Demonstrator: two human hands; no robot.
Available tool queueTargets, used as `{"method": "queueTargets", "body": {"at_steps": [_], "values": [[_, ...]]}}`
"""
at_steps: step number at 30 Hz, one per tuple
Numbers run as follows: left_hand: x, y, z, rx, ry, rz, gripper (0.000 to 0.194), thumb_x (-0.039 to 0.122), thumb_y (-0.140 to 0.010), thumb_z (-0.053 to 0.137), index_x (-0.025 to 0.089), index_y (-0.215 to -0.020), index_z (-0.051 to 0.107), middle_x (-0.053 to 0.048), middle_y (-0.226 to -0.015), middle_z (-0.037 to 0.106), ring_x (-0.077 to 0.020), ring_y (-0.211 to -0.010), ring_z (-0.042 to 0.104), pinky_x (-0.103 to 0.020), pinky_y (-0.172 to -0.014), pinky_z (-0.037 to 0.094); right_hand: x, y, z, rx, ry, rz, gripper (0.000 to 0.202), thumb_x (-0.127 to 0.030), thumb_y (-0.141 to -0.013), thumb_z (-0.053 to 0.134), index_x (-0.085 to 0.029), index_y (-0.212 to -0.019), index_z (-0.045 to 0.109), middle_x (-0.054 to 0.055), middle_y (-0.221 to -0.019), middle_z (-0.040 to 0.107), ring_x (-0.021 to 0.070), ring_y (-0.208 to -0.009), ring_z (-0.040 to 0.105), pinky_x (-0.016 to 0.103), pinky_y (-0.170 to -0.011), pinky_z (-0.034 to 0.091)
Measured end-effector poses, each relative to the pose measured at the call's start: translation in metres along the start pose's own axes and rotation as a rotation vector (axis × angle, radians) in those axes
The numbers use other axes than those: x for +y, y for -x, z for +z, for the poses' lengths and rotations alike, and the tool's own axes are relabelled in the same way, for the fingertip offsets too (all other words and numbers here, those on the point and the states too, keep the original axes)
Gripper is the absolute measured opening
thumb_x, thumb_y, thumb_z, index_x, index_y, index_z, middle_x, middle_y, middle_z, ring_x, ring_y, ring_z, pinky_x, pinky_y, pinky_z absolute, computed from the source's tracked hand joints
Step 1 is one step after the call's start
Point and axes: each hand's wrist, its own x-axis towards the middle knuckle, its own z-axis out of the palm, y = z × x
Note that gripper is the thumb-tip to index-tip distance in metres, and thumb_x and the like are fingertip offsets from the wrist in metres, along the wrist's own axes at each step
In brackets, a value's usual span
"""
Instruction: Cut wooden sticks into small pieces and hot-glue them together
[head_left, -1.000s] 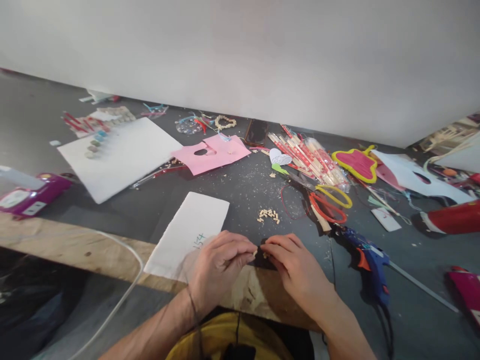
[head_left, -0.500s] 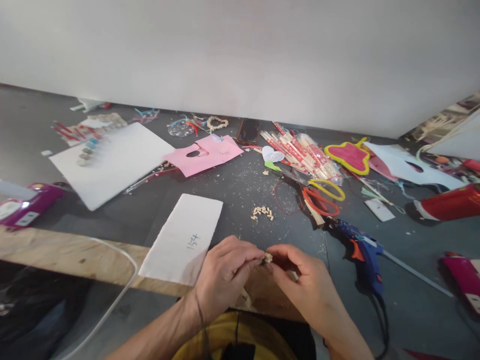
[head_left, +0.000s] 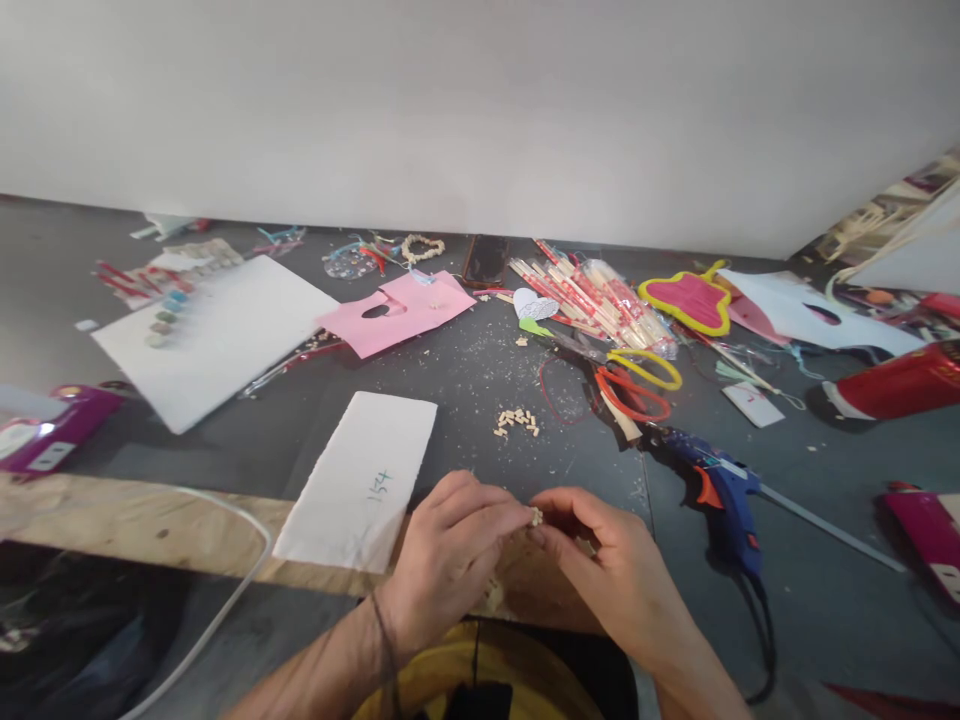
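Left hand (head_left: 450, 540): pinches cluster (head_left: 535, 516)
Right hand (head_left: 611, 555): pinches cluster too
Pieces (head_left: 516, 420): 12 o'clock from both, apart
Cluster axis: unclear

Small pieces (head_left: 519, 415): matt wood. Glue gun (head_left: 733, 488): smooth plastic. Pink sheet (head_left: 421, 308): matt.

Ahead we have a narrow lane between the white card (head_left: 375, 440) and wooden pieces (head_left: 519, 416); to our right, the glue gun (head_left: 731, 490) and scissors (head_left: 601, 379) bar the way
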Motion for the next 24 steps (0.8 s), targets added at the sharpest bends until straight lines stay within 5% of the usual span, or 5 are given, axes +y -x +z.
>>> {"method": "queueTargets", "body": {"at_steps": [17,19,24], "values": [[-0.001,0.002,0.000,0.060,0.086,0.014,0.026,-0.001,-0.082,0.051,0.019,-0.092,0.064,-0.003,-0.087,0.068,-0.0134,-0.077,0.058,-0.026,-0.071,0.047,0.004,0.002,0.002,0.094,0.023,-0.139,0.011,-0.022,-0.083,0.057,-0.023,-0.090,0.066,-0.003,-0.078,0.071,0.0098,-0.068,0.064,0.017,-0.063,0.050],[0.002,0.001,-0.001,0.052,0.155,-0.111,0.020,0.004,-0.083,0.053,0.019,-0.089,0.064,-0.002,-0.084,0.068,-0.0126,-0.076,0.059,-0.024,-0.070,0.047,0.005,0.003,0.002,0.119,0.048,-0.175,0.011,-0.022,-0.083,0.057,-0.023,-0.090,0.065,-0.003,-0.079,0.071,0.0092,-0.068,0.064,0.016,-0.063,0.050],[0.011,-0.006,-0.007,-0.122,0.424,-0.690,0.015,0.025,-0.085,0.054,0.016,-0.085,0.067,-0.002,-0.075,0.066,-0.0126,-0.067,0.057,-0.021,-0.060,0.044,0.006,0.005,0.002,0.223,0.156,-0.301,0.009,-0.023,-0.083,0.060,-0.023,-0.091,0.063,-0.002,-0.078,0.070,0.0099,-0.067,0.065,0.018,-0.062,0.051]]}}
